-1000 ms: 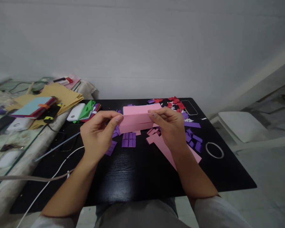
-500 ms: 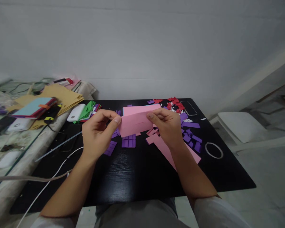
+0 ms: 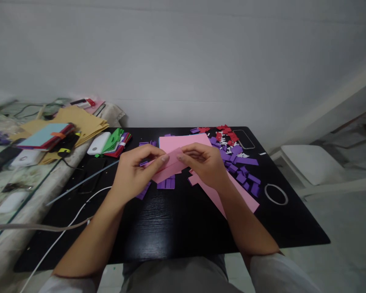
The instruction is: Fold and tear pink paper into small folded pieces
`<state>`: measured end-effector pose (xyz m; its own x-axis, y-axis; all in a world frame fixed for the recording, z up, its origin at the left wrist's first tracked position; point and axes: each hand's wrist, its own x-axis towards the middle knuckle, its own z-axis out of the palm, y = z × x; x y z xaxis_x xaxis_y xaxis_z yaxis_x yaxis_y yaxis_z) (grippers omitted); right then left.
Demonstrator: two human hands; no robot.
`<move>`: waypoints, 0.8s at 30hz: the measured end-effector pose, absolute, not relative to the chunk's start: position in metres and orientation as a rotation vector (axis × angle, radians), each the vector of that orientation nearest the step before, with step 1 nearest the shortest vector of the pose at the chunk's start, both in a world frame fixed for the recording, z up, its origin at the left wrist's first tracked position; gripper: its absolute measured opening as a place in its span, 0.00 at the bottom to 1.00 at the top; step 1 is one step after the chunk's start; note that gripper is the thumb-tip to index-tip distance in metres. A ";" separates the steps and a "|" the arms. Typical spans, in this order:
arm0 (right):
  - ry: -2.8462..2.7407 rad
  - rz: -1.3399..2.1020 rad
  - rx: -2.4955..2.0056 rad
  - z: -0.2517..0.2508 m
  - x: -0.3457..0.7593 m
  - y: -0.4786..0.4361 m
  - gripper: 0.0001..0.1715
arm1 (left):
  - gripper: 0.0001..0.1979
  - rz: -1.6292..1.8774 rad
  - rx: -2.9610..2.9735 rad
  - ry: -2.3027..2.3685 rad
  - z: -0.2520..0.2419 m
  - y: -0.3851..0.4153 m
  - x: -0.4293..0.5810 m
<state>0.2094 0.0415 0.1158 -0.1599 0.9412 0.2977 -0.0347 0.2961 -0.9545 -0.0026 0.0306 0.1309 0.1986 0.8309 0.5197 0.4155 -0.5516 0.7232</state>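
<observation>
A pink sheet of paper [image 3: 167, 171] is held up above the black table, gripped by both hands. My left hand [image 3: 137, 167] pinches it between thumb and fingers on the left. On the right, my right hand [image 3: 205, 162] pinches its upper edge, the fingertips of the two hands close together. The sheet looks bent or folded over near the fingers. Behind it lies a stack of pink paper [image 3: 183, 141] with a blue edge at its left side. Under my right forearm a long pink strip [image 3: 213, 197] rests on the table, partly hidden by the arm.
Purple paper pieces [image 3: 247, 178] and red scraps [image 3: 228, 134] lie at the right of the black table [image 3: 171, 224]. A silvery ring [image 3: 276, 194] sits near the right edge. At left are a blue-grey rod [image 3: 82, 182], a white cable [image 3: 79, 212] and green paper pieces [image 3: 113, 141].
Both hands have come closer together. The pink sheet, spread between them before, is now bent or folded over and shows a smaller area.
</observation>
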 end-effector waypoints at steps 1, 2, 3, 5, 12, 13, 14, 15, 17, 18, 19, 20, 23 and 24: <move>-1.433 1.110 -0.888 0.116 0.210 0.042 0.15 | 0.05 1.317 2.039 1.163 0.130 0.031 -0.003; -1.429 1.112 -0.879 0.116 0.210 0.043 0.15 | 0.05 1.308 2.030 1.161 0.130 0.031 -0.004; -1.434 1.106 -0.870 0.116 0.210 0.043 0.14 | 0.05 1.288 2.024 1.157 0.131 0.032 -0.004; -1.462 1.088 -0.856 0.116 0.210 0.043 0.12 | 0.05 1.247 2.008 1.142 0.132 0.032 -0.003; -1.568 1.078 -0.844 0.115 0.207 0.038 0.12 | 0.04 1.253 2.005 1.094 0.130 0.032 0.001; -1.564 1.070 -0.849 0.115 0.207 0.037 0.12 | 0.04 1.247 2.007 1.096 0.129 0.033 0.001; -1.558 1.060 -0.852 0.115 0.207 0.037 0.11 | 0.05 1.239 2.009 1.098 0.129 0.033 0.000; -1.550 1.053 -0.856 0.116 0.208 0.037 0.11 | 0.05 1.231 2.010 1.102 0.129 0.034 -0.001; -1.520 1.042 -0.868 0.117 0.210 0.039 0.10 | 0.05 1.227 2.014 1.117 0.130 0.036 -0.005; -1.503 1.035 -0.876 0.118 0.212 0.040 0.09 | 0.04 1.230 2.016 1.123 0.130 0.037 -0.007; -1.489 1.026 -0.884 0.119 0.214 0.041 0.08 | 0.04 1.232 2.017 1.129 0.131 0.038 -0.008; -1.483 1.019 -0.892 0.119 0.215 0.041 0.08 | 0.04 1.232 2.014 1.135 0.131 0.039 -0.010; -1.532 1.028 -0.901 0.121 0.217 0.041 0.07 | 0.05 1.222 2.002 1.145 0.131 0.039 -0.010; -1.570 1.042 -0.900 0.121 0.216 0.040 0.06 | 0.04 1.217 2.002 1.142 0.131 0.039 -0.009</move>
